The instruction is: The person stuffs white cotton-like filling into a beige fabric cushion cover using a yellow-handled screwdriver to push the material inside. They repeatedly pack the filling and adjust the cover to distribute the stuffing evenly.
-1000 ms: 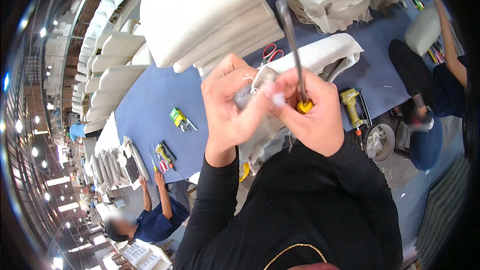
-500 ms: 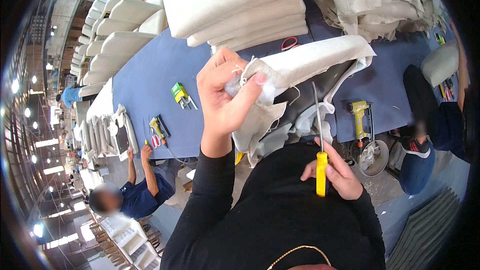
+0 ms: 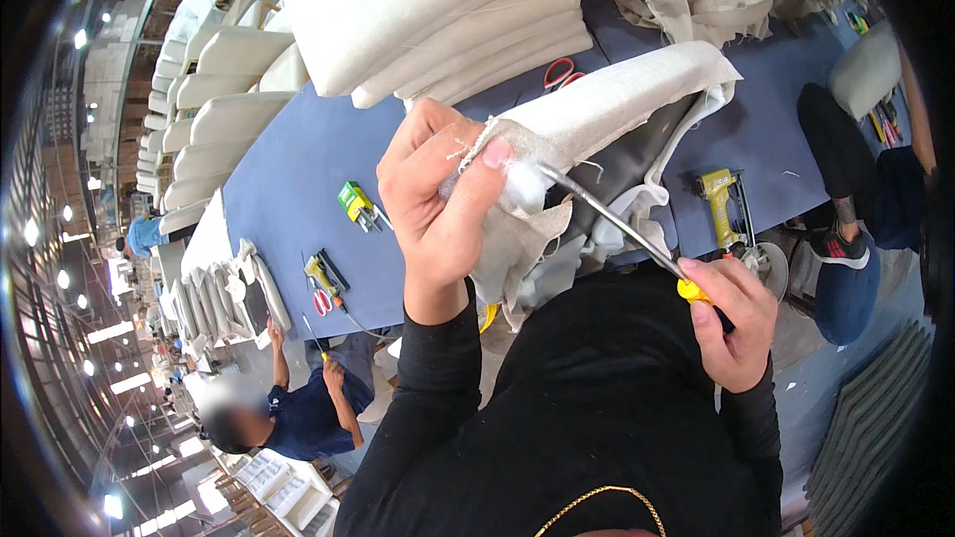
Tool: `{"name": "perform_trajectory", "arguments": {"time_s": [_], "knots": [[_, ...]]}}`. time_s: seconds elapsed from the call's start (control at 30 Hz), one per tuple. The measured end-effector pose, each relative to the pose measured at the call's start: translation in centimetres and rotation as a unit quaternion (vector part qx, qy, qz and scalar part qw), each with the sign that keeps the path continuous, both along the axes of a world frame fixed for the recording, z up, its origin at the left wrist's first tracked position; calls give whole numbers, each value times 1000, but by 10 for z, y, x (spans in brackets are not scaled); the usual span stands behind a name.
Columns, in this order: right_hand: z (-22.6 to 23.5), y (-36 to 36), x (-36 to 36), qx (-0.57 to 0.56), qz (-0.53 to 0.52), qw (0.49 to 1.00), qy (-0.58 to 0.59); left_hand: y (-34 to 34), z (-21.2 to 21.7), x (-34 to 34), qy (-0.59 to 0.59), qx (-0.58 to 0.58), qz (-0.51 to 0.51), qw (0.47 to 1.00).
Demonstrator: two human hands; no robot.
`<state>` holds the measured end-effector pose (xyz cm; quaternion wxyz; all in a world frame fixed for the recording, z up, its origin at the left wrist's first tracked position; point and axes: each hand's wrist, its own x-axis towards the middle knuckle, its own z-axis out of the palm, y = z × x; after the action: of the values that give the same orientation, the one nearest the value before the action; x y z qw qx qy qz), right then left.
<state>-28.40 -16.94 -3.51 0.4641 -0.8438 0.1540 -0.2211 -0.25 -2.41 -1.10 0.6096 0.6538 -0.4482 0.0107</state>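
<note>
My left hand (image 3: 438,194) pinches the fabric corner of a light beige cushion cover (image 3: 627,104), thumb on top near a tuft of white stuffing (image 3: 525,187). The cover's dark underside and loose fabric edges show below. In my right hand (image 3: 731,323) is a screwdriver (image 3: 622,224) with a yellow handle, most of it hidden in the fingers. Its metal shaft slants up and left, and the tip meets the white stuffing beside my left thumb. Whether the tip is inside the stuffing or only against it, I cannot tell.
Stacked pale cushions (image 3: 438,10) stand on the blue table (image 3: 308,164), with red-handled scissors (image 3: 562,75) beside them. One staple gun (image 3: 723,204) lies right, another (image 3: 326,273) left, near a green box (image 3: 358,204). A co-worker (image 3: 308,408) works at left; another person's leg (image 3: 841,179) shows at right.
My right hand has closed round the screwdriver and tilted it from upright to slanting left, bringing its tip to the stuffing. My left hand still grips the fabric corner.
</note>
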Motion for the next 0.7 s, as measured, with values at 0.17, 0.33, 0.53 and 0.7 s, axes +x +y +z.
{"name": "perform_trajectory", "arguments": {"time_s": [0.17,0.33,0.53,0.7], "knots": [[-2,6,5,3,2,1000,-15,1,0,0,2,1,3,1000],[-6,11,10,5,-10,1000,7,1,3,-2,-15,33,19,999],[-14,14,16,49,2,999,-6,4,1,10,-153,30,-13,988],[-28,16,21,124,14,992,-15,5,2,15,-223,23,-72,972]]}}
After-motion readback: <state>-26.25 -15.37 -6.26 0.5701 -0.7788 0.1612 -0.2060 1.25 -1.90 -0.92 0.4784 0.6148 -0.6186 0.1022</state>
